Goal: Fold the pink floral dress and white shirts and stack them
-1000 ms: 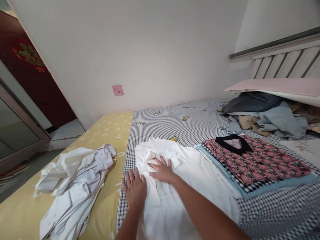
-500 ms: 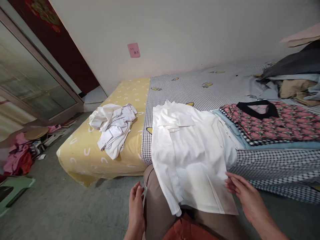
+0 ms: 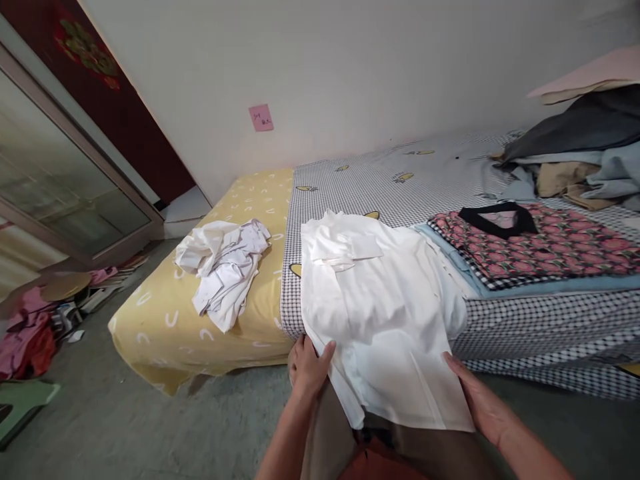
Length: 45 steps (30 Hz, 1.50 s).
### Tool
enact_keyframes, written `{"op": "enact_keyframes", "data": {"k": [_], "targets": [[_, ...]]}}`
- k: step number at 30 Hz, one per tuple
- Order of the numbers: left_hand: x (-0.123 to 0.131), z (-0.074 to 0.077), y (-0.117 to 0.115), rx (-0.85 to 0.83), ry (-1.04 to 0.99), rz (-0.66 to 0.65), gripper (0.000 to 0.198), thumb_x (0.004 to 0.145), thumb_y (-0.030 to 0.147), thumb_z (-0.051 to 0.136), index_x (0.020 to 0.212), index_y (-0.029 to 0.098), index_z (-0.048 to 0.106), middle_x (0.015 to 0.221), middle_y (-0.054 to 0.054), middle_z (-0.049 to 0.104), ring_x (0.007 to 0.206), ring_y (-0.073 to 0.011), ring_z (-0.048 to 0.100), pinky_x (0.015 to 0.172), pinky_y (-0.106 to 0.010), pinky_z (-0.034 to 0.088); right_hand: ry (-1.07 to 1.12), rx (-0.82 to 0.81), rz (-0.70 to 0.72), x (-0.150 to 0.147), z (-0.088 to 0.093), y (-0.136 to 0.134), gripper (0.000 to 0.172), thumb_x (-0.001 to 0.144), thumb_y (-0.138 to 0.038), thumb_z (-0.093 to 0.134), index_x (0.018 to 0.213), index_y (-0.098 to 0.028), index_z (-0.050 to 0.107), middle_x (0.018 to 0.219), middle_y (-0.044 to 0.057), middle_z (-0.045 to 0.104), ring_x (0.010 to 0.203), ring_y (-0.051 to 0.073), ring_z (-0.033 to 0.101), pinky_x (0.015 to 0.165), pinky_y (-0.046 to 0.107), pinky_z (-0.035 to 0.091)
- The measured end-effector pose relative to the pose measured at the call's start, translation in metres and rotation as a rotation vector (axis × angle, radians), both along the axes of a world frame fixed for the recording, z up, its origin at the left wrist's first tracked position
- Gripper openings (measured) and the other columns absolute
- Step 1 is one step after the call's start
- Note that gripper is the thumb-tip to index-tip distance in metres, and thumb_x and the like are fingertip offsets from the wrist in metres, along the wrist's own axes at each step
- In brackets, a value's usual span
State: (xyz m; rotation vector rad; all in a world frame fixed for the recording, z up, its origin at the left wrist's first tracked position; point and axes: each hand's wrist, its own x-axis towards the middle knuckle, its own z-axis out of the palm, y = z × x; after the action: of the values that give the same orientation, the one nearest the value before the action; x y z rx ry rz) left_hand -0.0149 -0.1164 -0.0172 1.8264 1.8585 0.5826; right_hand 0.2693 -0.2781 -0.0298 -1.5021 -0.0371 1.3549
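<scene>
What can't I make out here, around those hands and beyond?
Right hand, head view: most fingers, hidden by the hand itself or the white shirt; I can't tell which.
Pale blue cloth, head view: mostly covered by the floral top.
Pink note, head view: writing too small to read.
Green stool, head view: cut off by the left edge.

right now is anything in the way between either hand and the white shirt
Nothing visible: the left hand is at the left edge of the shirt, the right hand at its right edge. The crumpled clothes and the folded clothes lie to either side.
</scene>
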Motion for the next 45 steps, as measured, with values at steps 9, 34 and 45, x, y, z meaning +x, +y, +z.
{"op": "enact_keyframes", "data": {"k": [9, 34, 45], "targets": [[-0.002, 0.039, -0.019, -0.073, -0.449, 0.021, 0.028, 0.074, 0.035, 0.067, 0.097, 0.02, 0.069, 0.112, -0.011, 0.073, 0.11, -0.0293, 0.064, 0.09, -0.037, 0.051, 0.035, 0.107, -0.107, -0.009, 0.032, 0.008, 0.058, 0.057, -0.036, 0.094, 0.108, -0.019, 0.071, 0.099, 0.01, 0.081, 0.095, 0.031, 0.076, 0.074, 0.034, 0.063], [-0.037, 0.04, -0.073, -0.376, -0.545, -0.009, 0.079, 0.071, 0.059, 0.063, 0.136, 0.016, 0.048, 0.057, 0.01, 0.052, 0.04, -0.013, 0.045, 0.04, -0.026, 0.038, 0.069, -0.076, 0.041, -0.016, 0.036, -0.032, 0.086, 0.064, -0.04, 0.092, 0.141, -0.026, 0.055, 0.123, 0.009, 0.075, 0.109, 0.03, 0.072, 0.074, 0.03, 0.061], [0.001, 0.042, -0.025, -0.163, 0.164, -0.059, 0.066, 0.091, 0.05, 0.048, 0.145, 0.013, 0.046, 0.16, -0.022, 0.038, 0.149, -0.0391, 0.033, 0.114, -0.059, 0.036, 0.059, -0.079, -0.04, -0.021, 0.03, -0.026, 0.075, 0.064, -0.039, 0.086, 0.134, -0.025, 0.06, 0.106, 0.008, 0.08, 0.099, 0.031, 0.075, 0.069, 0.033, 0.06]]}}
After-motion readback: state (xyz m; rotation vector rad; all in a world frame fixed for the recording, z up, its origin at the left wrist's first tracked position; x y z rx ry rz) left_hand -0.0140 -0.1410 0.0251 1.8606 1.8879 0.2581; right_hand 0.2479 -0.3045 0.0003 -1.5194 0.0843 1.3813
